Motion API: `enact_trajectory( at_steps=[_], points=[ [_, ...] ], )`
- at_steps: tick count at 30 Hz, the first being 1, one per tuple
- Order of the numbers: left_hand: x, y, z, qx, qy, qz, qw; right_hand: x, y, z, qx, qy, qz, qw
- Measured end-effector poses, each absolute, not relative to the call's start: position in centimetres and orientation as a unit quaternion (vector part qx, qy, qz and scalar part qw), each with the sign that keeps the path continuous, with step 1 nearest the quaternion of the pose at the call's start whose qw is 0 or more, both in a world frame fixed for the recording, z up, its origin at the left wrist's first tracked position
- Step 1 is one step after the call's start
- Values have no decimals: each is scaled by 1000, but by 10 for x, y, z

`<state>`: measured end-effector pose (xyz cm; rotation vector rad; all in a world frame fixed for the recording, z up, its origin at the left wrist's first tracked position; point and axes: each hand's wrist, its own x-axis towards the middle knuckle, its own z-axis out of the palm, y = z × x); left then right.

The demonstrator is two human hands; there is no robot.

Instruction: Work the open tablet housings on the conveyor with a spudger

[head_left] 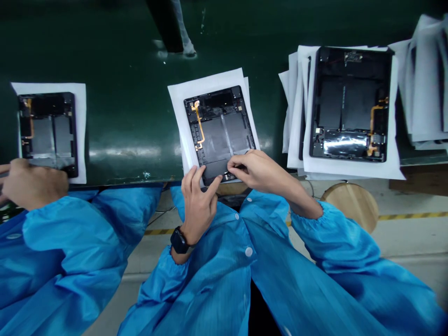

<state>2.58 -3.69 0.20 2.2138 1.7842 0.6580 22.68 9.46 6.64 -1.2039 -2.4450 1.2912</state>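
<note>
In front of me an opened tablet (211, 135) lies slightly turned on a white sheet (180, 101), its dark inner parts and an orange flex cable (200, 127) facing up. My left hand (199, 201), with a black watch (179, 240) on its wrist, has thumb and fingers spread at the tablet's near left corner, fingertips touching its edge. Over the near right part of the tablet, my right hand (257, 171) has its fingertips pinched together beside a small circuit board (229, 176). Whatever the pinch holds is too small or hidden to make out.
At right, another opened tablet (345, 102) tops a stack with white sheets (294, 112); more sheets (425, 88) stand beyond. A co-worker's hand (35, 183) is at a tablet (52, 126) on the left. A dark post (168, 28) rises from the green table (122, 116). Below is a round wooden stool (352, 205).
</note>
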Motion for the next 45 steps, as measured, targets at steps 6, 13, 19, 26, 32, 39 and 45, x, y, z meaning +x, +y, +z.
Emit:
enact_trajectory(
  at_steps=[6,13,19,26,32,39,45],
  points=[
    [26,-37,4,754,607,224,109,227,95,66,-391,-807,437,67],
    [25,-37,4,753,611,218,109,226,96,68,-392,-814,427,45],
    [26,-37,3,751,611,223,113,226,97,68,-399,-804,438,54],
    [24,-33,5,759,602,219,116,223,102,69,-426,-783,451,44],
    [24,-32,5,766,595,218,110,226,94,68,-431,-775,457,68],
    [20,-35,1,752,595,242,148,231,84,60,-433,-768,458,111],
    [19,-36,0,745,593,257,164,227,85,58,-438,-775,442,109]
  ],
)
